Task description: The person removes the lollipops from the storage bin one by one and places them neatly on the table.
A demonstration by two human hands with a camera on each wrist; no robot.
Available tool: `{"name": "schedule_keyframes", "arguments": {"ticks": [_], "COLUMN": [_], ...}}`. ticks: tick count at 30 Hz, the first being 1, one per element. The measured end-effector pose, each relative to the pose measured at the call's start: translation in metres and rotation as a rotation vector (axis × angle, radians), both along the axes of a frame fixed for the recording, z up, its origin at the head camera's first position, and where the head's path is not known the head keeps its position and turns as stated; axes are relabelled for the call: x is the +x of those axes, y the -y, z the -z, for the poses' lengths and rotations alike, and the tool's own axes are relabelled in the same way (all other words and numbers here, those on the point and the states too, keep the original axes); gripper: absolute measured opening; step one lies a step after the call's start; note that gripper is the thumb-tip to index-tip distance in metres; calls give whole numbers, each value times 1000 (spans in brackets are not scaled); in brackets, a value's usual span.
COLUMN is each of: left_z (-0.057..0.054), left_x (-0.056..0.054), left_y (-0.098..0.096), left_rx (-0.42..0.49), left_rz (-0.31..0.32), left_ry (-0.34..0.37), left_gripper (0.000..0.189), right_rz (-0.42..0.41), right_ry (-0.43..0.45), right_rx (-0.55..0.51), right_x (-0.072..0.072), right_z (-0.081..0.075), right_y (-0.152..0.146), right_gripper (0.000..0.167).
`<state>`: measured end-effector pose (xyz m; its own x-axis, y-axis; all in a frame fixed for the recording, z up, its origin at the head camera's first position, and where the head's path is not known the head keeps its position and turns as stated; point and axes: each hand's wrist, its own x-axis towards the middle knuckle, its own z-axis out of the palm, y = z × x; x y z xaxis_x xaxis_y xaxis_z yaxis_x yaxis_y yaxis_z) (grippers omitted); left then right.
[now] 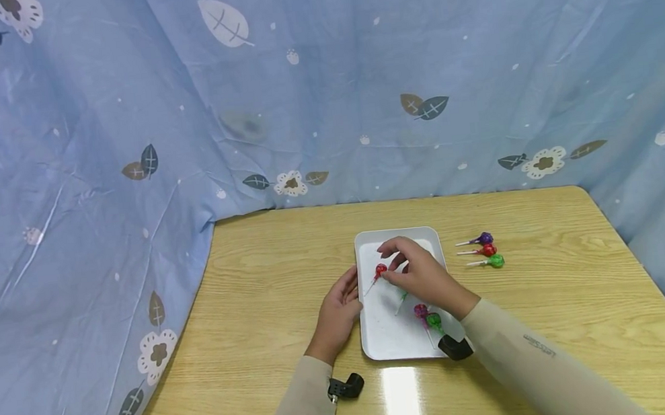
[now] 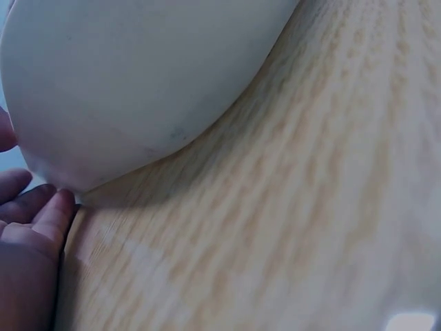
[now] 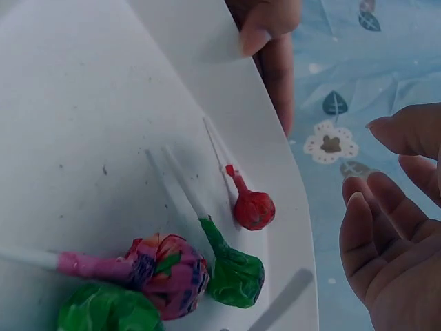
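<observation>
My left hand (image 1: 337, 312) rests against the left side of a white tray (image 1: 377, 345), its thumb and fingers at the outer wall and rim. Over the tray, my right hand (image 1: 421, 276) holds its thumb and fingers apart, with nothing between them in the right wrist view. Its fingertips are close beside a red-wrapped lollipop (image 1: 380, 269) lying on the tray. A green lollipop (image 3: 236, 276) lies nearby, its head hidden under my right hand in the head view. Nearer the tray's front lie a pink lollipop (image 1: 420, 311) and another green lollipop (image 1: 434, 322).
Right of the tray, a purple lollipop (image 1: 484, 238), a red lollipop (image 1: 488, 250) and a green lollipop (image 1: 496, 261) lie in a column on the wooden table (image 1: 560, 292). A blue patterned curtain (image 1: 344, 84) hangs behind and beside the table.
</observation>
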<state>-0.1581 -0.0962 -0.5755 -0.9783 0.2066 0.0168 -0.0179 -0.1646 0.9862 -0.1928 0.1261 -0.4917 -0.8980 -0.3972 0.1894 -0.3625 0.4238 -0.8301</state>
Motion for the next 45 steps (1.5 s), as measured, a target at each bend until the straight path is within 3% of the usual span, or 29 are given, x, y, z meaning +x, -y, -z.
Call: {"name": "schedule_keyframes", "arguments": {"ticks": [7, 14, 27, 37, 45], "left_z": [-2, -3, -1, -1, -1], "left_x": [-1, 0, 0, 0, -1], "left_y": [1, 1, 0, 2, 1], "left_rx": [16, 10, 19, 19, 17], "left_rz": [13, 7, 7, 13, 12], "left_ry": [3, 9, 11, 3, 2], "left_gripper": [77, 77, 75, 75, 76], "right_rz": [28, 46, 89, 93, 49], "right_ry": [33, 76, 119, 95, 75], "right_rx": [-2, 2, 63, 162, 155], "right_x": [-9, -16, -18, -23, -23], "right_z": [7, 24, 42, 52, 56], "right_y": [7, 12, 13, 9, 6], "right_gripper": [41, 37, 37, 37, 31]}}
